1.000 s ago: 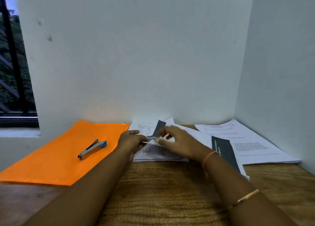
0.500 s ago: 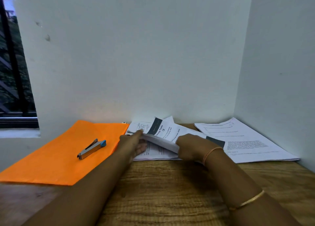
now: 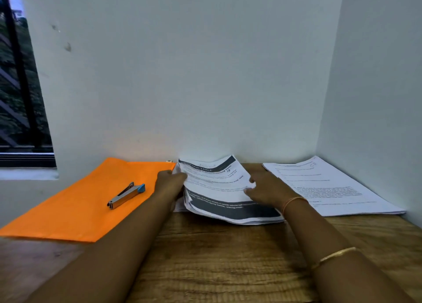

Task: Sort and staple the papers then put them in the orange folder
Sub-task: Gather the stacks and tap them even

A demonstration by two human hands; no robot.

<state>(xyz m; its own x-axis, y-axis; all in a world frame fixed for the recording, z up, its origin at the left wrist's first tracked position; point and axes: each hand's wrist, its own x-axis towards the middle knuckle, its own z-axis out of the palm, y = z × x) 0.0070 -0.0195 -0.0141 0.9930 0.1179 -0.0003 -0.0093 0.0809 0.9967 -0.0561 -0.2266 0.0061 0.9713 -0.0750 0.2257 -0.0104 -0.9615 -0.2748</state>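
A bundle of printed papers (image 3: pixel 219 188) with dark header bands lies in the middle of the wooden desk, its near edge curled up. My left hand (image 3: pixel 170 184) grips the bundle's left edge. My right hand (image 3: pixel 267 188) rests on its right side, fingers spread over the top sheet. The orange folder (image 3: pixel 75 202) lies flat and closed at the left. A silver stapler (image 3: pixel 125 195) with a blue end sits on top of it. A second stack of white papers (image 3: pixel 338 188) lies at the right, by the side wall.
The wooden desk (image 3: pixel 217 257) sits in a white corner, walls close behind and to the right. A window with dark bars (image 3: pixel 20 97) is at the far left. Bangles circle my right forearm.
The bundle was lifted and folded between both hands; now it lies spread on the desk, shifted left off the right stack. My right hand moved from gripping it to lying on top.
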